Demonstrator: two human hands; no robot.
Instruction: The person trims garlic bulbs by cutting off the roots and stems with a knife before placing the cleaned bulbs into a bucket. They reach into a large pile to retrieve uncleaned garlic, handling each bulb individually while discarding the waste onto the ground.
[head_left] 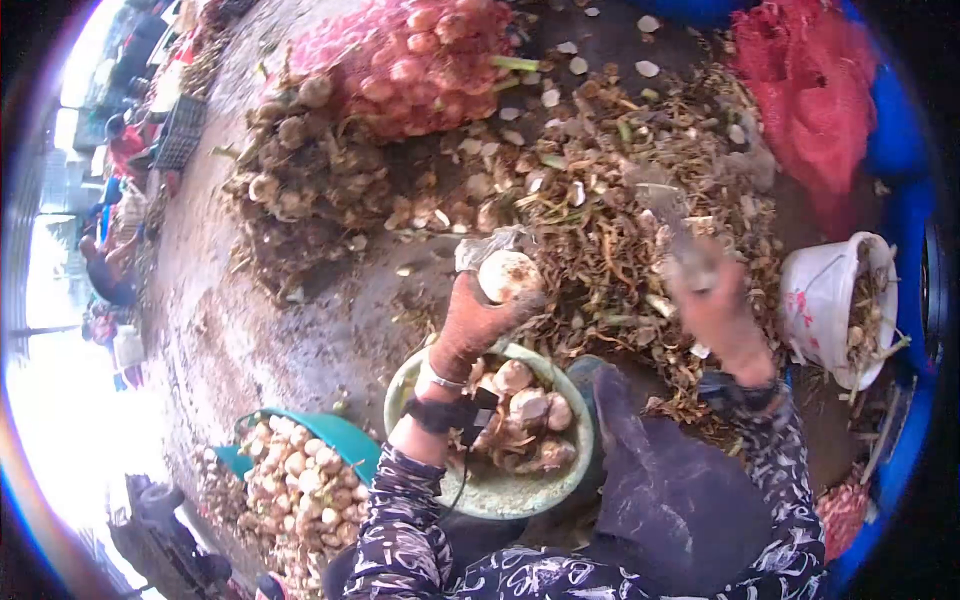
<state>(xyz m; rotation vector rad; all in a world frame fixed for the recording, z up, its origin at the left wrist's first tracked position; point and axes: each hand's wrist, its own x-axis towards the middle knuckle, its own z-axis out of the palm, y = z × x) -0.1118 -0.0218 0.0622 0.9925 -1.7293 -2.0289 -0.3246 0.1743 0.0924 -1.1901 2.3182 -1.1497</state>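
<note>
My left hand (pixel 478 325) is wrapped round a pale, round bulb (pixel 508 275) with brown soil marks on top, held above the rim of a pale green basin (pixel 405 385). Several peeled and brown bulbs (pixel 530 405) lie in that basin. To the right, over the heap of trimmings, my right hand (pixel 718 308) is closed on a blurred knife-like tool (pixel 678 232), its blade pointing up and left. The bulb and the tool are apart.
Trimmings (pixel 600 240) cover the ground ahead. A pink net sack of bulbs (pixel 420 65) lies beyond. At right stand a white bucket (pixel 820 300) and a red sack (pixel 810 90). Pale bulbs (pixel 300 480) spill from a teal container (pixel 345 440). People (pixel 115 255) sit far left.
</note>
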